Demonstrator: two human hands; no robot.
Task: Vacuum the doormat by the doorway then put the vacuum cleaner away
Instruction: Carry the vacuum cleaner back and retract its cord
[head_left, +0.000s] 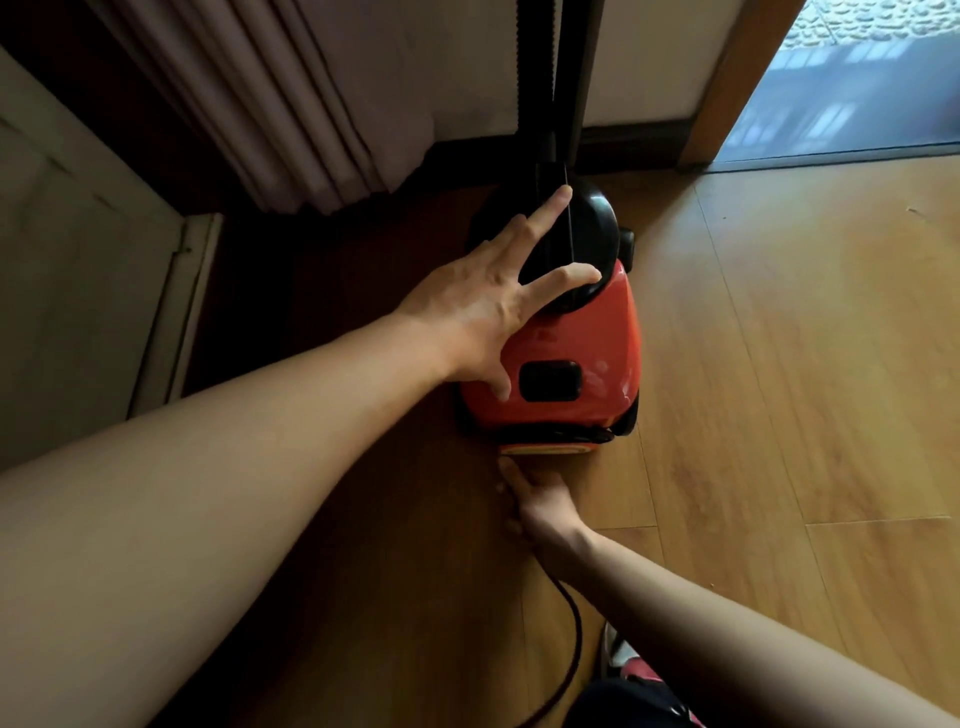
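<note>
Your left hand (467, 306) lay flat, fingers (545, 213) released, on the vacuum cleaner (587, 332) while your right hand (540, 504) gripped the cord (571, 623), which wanted feeding straight.

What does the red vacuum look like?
The vacuum cleaner has a shiny red plastic body, a black domed front with a hose rising from it, and a black panel on top. It sits flat on the wooden floor. The left hand rests spread on it; the right hand grips its black cord behind.
</note>
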